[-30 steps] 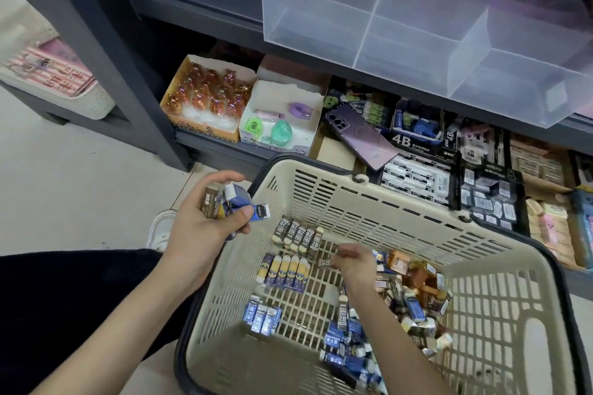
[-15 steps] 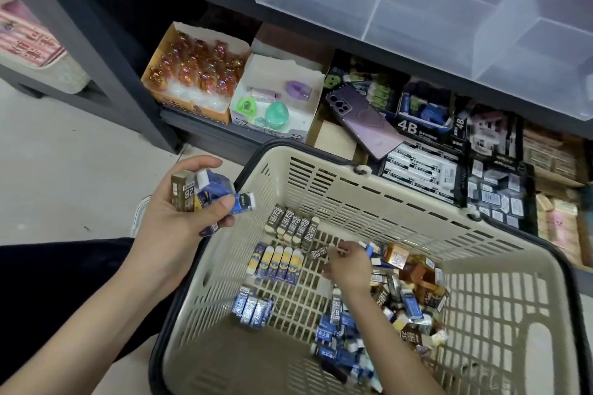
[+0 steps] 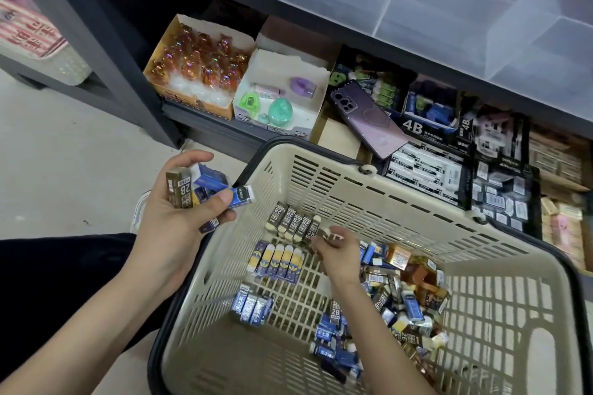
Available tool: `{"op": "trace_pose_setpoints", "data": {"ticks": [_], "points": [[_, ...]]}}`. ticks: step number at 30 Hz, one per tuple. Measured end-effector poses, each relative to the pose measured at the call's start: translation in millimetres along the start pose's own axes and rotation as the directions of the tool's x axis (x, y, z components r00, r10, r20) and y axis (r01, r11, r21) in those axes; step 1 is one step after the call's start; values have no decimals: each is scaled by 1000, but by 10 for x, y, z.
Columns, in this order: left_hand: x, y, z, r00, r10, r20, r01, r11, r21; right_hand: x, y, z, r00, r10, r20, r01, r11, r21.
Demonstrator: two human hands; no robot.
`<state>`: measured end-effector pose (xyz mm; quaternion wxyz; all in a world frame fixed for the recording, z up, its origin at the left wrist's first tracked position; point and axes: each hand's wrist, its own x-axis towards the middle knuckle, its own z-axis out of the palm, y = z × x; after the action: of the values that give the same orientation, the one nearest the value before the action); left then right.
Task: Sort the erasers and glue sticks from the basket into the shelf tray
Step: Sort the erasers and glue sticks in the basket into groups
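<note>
Shift since earlier: right hand [image 3: 333, 250] has been brought up to the right end of the 2B row [image 3: 290, 221]; the left hand's load is unchanged.
Left hand [image 3: 173, 221]: held outside the basket, over the floor; fingers and thumb are curled round an eraser bundle [image 3: 208, 184].
Eraser bundle: small rectangular blocks in glossy paper sleeves, one gold-brown and marked 2B, the rest blue; one blue block juts past the thumb.
Risk, bundle: judged overfull; a slick sleeve could slide and the jutting block be dropped.
Sorted rows: 2B row, yellow-and-blue row [image 3: 279, 258] and blue row [image 3: 253, 303], laid side by side; whether the yellow ones are glue sticks cannot be told.
Right hand: a 2B eraser [image 3: 316, 232] is pinched at the fingertips, touching the row's end.
Risk, rows: neighbours could be nudged askew or caught in the slots.
Basket [image 3: 353, 167]: beige slotted plastic, dark rim.
Loose heap [image 3: 404, 295]: unsorted sleeved blocks, blue, gold and brown.
Shelf tray [image 3: 417, 9]: clear rigid plastic, divided, on the shelf above the basket; erasers are seen only in the basket and the left hand.
</note>
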<state>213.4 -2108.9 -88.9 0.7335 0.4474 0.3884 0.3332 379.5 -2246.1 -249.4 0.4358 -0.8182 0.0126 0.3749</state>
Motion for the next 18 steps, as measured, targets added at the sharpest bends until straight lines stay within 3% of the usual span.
{"op": "trace_pose_setpoints", "data": {"ticks": [2,6,13,16,18], "points": [[-15,5,33,999,15,-32,-14,1000,13,16,-83,163,995,-56,81,60,997,-41],[-25,18,75,997,12,-70,-9,999,45,97,-234,504,988,-139,68,152,953,-262],[-22,40,86,998,-11,-65,13,1000,27,46,-294,524,985,-165,50,172,953,-248],[-30,58,78,999,-14,-51,18,997,71,-291,-551,328,972,-211,103,214,977,-19],[-65,62,85,1000,-3,-23,6,990,140,-661,-828,154,921,-265,287,199,950,239]]}}
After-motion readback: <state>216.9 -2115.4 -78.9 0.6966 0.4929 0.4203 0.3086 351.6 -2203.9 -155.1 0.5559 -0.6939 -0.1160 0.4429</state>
